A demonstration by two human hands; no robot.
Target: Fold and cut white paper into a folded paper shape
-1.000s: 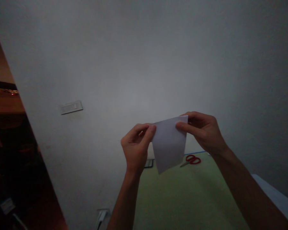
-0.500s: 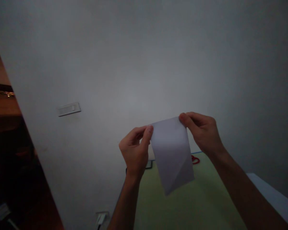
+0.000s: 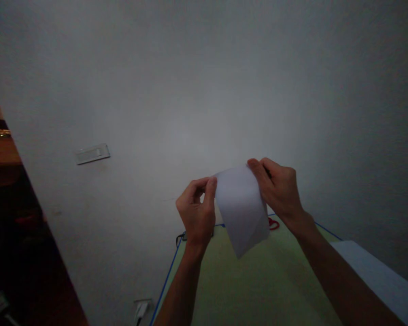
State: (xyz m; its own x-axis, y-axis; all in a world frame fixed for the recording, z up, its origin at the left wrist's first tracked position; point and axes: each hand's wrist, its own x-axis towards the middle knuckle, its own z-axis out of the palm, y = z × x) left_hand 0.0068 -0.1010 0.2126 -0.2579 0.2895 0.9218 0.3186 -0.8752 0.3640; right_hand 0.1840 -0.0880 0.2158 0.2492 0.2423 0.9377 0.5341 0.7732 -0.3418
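Folded white paper (image 3: pixel 242 213) hangs in mid-air above the green counter (image 3: pixel 258 285), light, limp and easily creased; grip at the top corners. Left hand (image 3: pixel 197 215) and right hand (image 3: pixel 277 190) fingers pinch those corners. Red scissors (image 3: pixel 274 223) lie behind at 12 o'clock; a white sheet (image 3: pixel 377 276) lies at 4 o'clock, well apart.

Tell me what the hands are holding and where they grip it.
A white paper sheet, pinched at its top corners: left hand on the left one, right hand on the right.
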